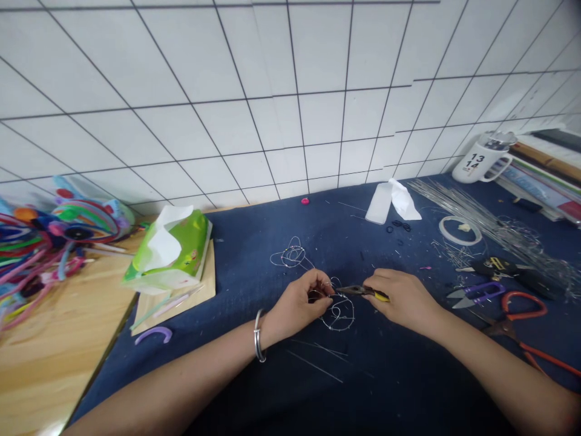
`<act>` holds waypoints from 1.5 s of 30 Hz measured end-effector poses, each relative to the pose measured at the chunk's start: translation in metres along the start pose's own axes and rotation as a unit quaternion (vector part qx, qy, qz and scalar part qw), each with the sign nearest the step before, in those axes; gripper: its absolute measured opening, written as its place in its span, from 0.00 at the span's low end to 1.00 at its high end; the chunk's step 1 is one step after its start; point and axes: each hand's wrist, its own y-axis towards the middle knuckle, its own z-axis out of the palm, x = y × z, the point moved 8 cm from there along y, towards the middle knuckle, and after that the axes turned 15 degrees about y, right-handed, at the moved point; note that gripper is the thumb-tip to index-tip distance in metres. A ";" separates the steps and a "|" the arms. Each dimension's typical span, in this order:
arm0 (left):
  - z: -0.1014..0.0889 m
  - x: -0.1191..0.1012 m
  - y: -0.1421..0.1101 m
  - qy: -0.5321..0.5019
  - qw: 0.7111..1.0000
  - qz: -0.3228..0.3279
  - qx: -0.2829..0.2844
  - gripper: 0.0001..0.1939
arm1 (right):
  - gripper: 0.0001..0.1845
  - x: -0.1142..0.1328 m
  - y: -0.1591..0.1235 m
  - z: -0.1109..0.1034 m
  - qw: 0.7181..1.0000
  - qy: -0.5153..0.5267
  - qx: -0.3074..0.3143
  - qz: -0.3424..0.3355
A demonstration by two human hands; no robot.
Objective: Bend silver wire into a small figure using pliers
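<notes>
My left hand (302, 300), with a silver bangle on its wrist, pinches a piece of looped silvery wire (338, 321) over the dark blue cloth. In my right hand (402, 297) is a pair of pliers (356, 290) with a bit of yellow on the handle. Their jaws point left and meet the wire close to my left fingertips; whether they clamp it is too small to tell. Just beyond my left hand lies a second looped wire piece (293, 254). Several straight wire lengths (318, 360) rest on the cloth nearer to me.
At right are purple-handled scissors (481, 295), red-handled cutters (524, 306), a ring of clear line (459, 231), a bundle of wires (472, 209) and a white mug (481, 158). A green tissue pack (181, 248) and colourful pipe cleaners (59, 242) are at left. A tiled wall (272, 91) stands behind.
</notes>
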 end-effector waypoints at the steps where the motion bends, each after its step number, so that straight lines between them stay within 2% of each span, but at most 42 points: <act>1: 0.000 0.000 0.000 0.000 1.000 0.000 0.000 0.07 | 0.07 0.000 0.000 0.001 1.000 0.001 0.002 0.001; 21: 0.001 0.000 0.000 -0.013 1.000 0.007 0.001 0.08 | 0.06 -0.004 0.002 0.006 1.000 0.005 0.008 0.009; 32: 0.000 0.002 0.001 -0.017 1.000 0.005 -0.008 0.10 | 0.06 -0.003 0.003 0.008 0.999 -0.029 -0.015 0.004; 38: 0.001 0.002 0.000 -0.013 1.000 0.010 -0.008 0.15 | 0.06 -0.002 0.003 0.010 1.000 -0.005 -0.029 0.003; 45: 0.002 0.002 -0.001 -0.014 1.000 0.012 -0.004 0.16 | 0.06 -0.001 0.002 0.014 0.999 0.025 -0.037 0.002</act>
